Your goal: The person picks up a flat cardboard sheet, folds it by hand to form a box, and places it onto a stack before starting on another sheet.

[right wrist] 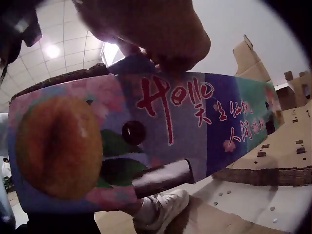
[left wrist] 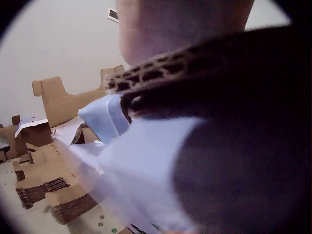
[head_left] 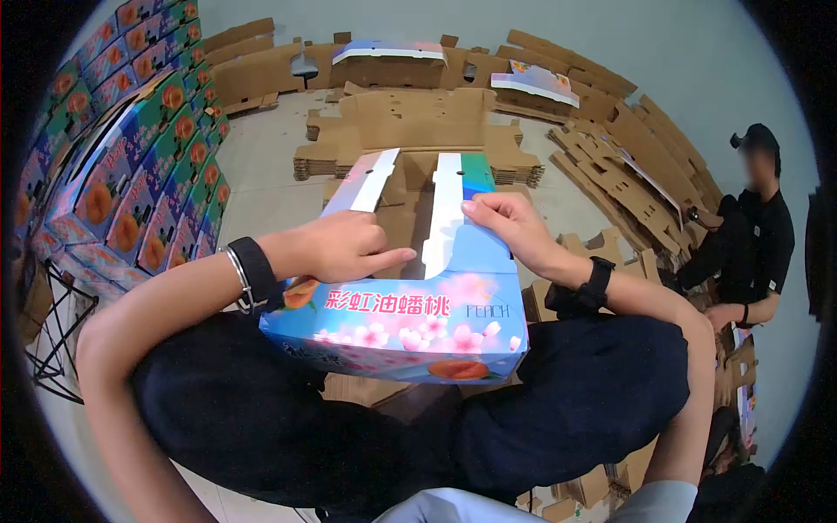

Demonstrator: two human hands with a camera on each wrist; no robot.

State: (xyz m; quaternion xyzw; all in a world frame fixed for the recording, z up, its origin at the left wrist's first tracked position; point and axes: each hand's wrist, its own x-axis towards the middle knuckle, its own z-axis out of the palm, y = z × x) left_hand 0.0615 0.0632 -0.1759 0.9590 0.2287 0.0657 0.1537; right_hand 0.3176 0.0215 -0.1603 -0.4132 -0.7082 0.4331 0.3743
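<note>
A printed peach box (head_left: pixel 392 327) rests across the lap, its long middle gap uncovered between two white-edged top flaps. The left hand (head_left: pixel 349 247) lies over the left flap, index finger stretched towards the gap and the other fingers curled. At the right flap (head_left: pixel 446 209), the right hand (head_left: pixel 510 225) pinches the edge between thumb and bent fingers. In the right wrist view, the right hand (right wrist: pixel 161 36) is above the box's side panel (right wrist: pixel 170 122), which has a round hole and a slot. The left wrist view shows the left hand (left wrist: pixel 180 24) over the box, fingertips hidden.
Finished-looking printed boxes (head_left: pixel 148 183) are stacked at the left. Flat brown cardboard (head_left: pixel 414 122) lies in piles ahead, with more cardboard (head_left: pixel 610 166) along the right. Another person in black (head_left: pixel 758 227) sits at the right. A black wire stand (head_left: pixel 57 340) is at the left.
</note>
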